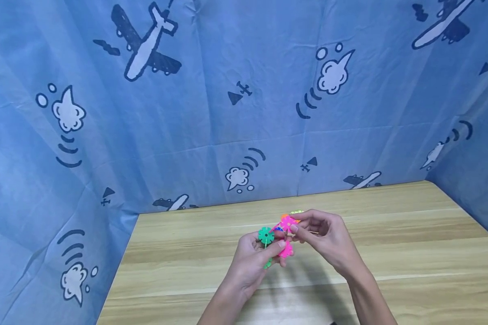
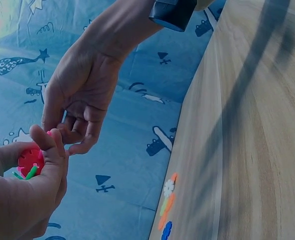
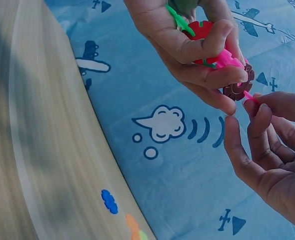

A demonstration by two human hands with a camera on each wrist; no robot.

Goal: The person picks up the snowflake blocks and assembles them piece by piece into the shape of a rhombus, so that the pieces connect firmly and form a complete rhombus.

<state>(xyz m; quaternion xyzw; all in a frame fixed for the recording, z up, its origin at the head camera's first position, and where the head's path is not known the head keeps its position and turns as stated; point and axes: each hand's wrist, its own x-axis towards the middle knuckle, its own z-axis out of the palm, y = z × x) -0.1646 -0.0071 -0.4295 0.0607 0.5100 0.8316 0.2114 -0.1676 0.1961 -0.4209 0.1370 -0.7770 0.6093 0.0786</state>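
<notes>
My left hand (image 1: 254, 257) holds a cluster of joined, notched plastic discs above the table. A green disc (image 1: 266, 234) and a pink disc (image 1: 285, 249) show at its fingers; a red disc (image 3: 201, 30) and a brown disc (image 3: 237, 90) appear in the right wrist view. Between thumb and forefinger, my right hand (image 1: 329, 232) pinches another pink disc (image 1: 288, 223). In the right wrist view that disc is nearly edge-on, its edge at the brown disc's rim; whether they are joined I cannot tell. Fingers of the left hand hide part of the cluster.
Loose notched discs lie on the wooden table (image 1: 179, 271) beyond the hands, among them a blue disc (image 3: 109, 201), a white disc (image 2: 168, 188) and an orange disc (image 2: 163, 220). A blue curtain (image 1: 211, 113) with printed planes hangs along the table's back edge and sides.
</notes>
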